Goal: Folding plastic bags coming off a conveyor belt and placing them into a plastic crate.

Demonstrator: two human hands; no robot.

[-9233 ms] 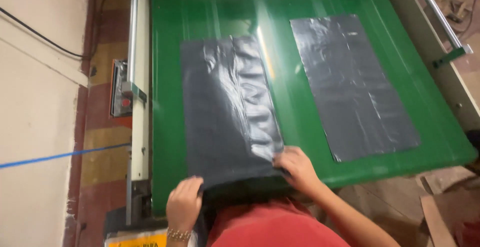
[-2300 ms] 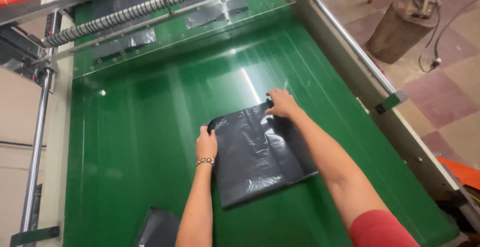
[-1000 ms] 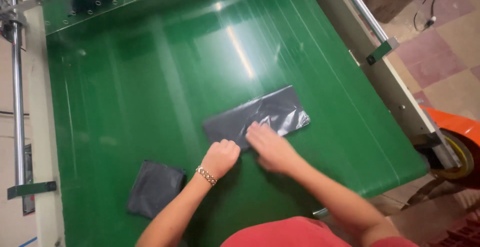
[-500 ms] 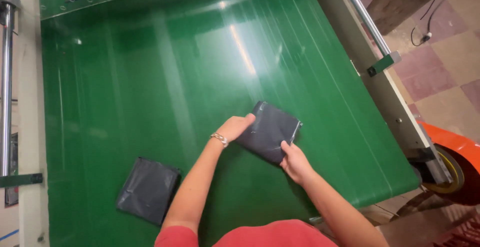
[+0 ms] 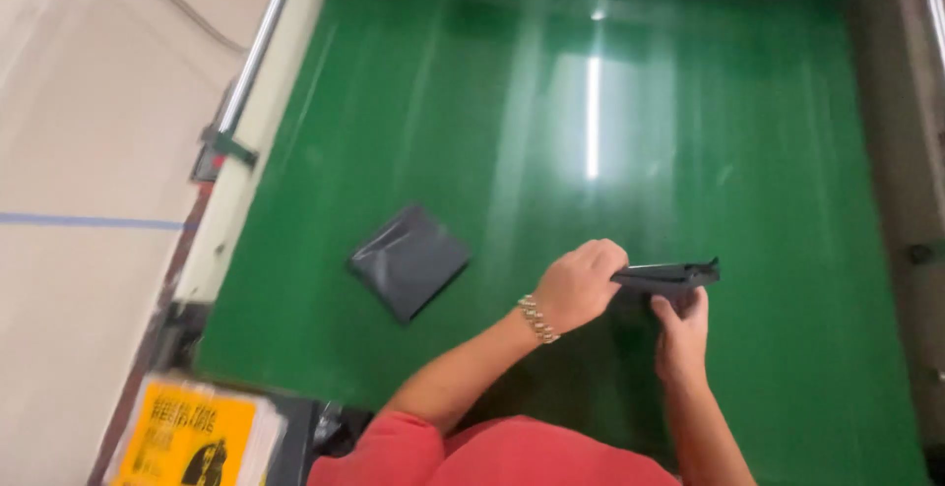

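Both my hands hold a folded black plastic bag (image 5: 669, 275) edge-on, just above the green conveyor belt (image 5: 551, 102). My left hand (image 5: 581, 284), with a beaded bracelet at the wrist, grips the bag's left end. My right hand (image 5: 681, 333) holds it from below, thumb up against its underside. A second folded black bag (image 5: 409, 259) lies flat on the belt to the left of my hands, apart from them.
A pale metal side rail (image 5: 258, 122) runs along the belt's left edge, with a grey frame (image 5: 901, 151) on the right. A stack of yellow printed packets (image 5: 192, 437) sits at the lower left, below the belt's near edge.
The large flat bag was folded down to a small square. It is now lifted off the belt and turned on edge between both hands. The camera has swung left.
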